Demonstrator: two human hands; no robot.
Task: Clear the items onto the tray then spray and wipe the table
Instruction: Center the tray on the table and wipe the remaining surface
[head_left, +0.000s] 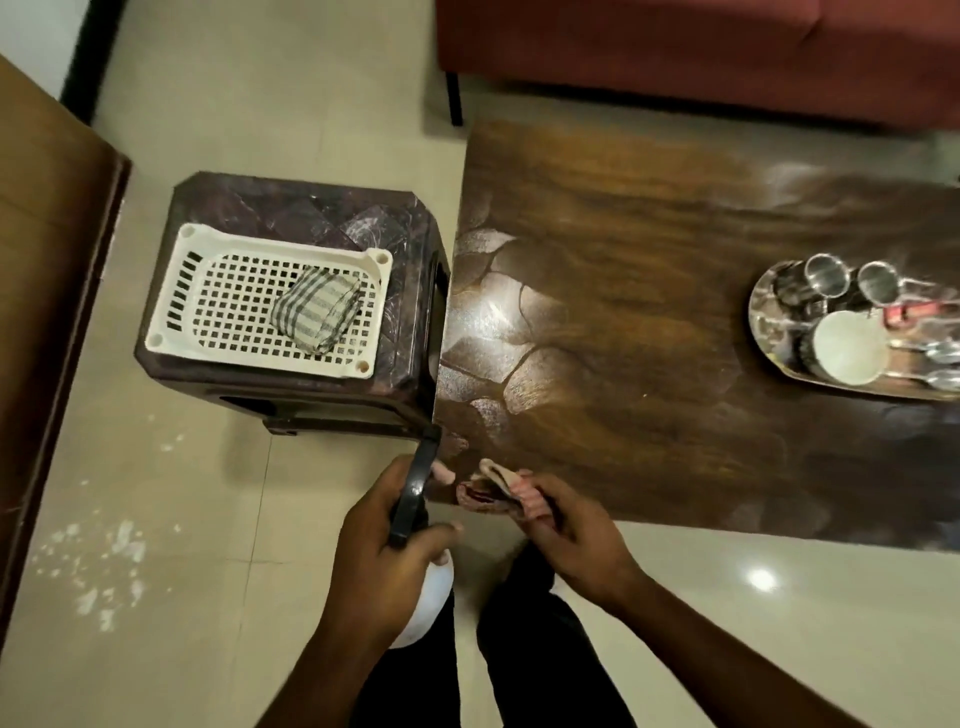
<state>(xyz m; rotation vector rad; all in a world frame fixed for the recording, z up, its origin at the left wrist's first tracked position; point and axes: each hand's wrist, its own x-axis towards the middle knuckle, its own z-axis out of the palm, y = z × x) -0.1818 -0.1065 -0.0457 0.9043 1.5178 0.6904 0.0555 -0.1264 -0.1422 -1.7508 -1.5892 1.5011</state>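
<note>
- Items (849, 348) on tray (759, 312), bench's (623, 249) right edge: clearing looks done.
- Left hand (382, 556) grips spray bottle (414, 491), right hand (576, 540) grips cloth (511, 491); spraying, wiping seem left.

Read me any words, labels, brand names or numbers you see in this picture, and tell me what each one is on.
No text can be read anywhere in this view.
Spray bottle in the left hand: no label shows.
Cloth in the right hand: no print shows.
Small red item on the steel tray: too blurred to tell.
White basket: no marks.
</note>
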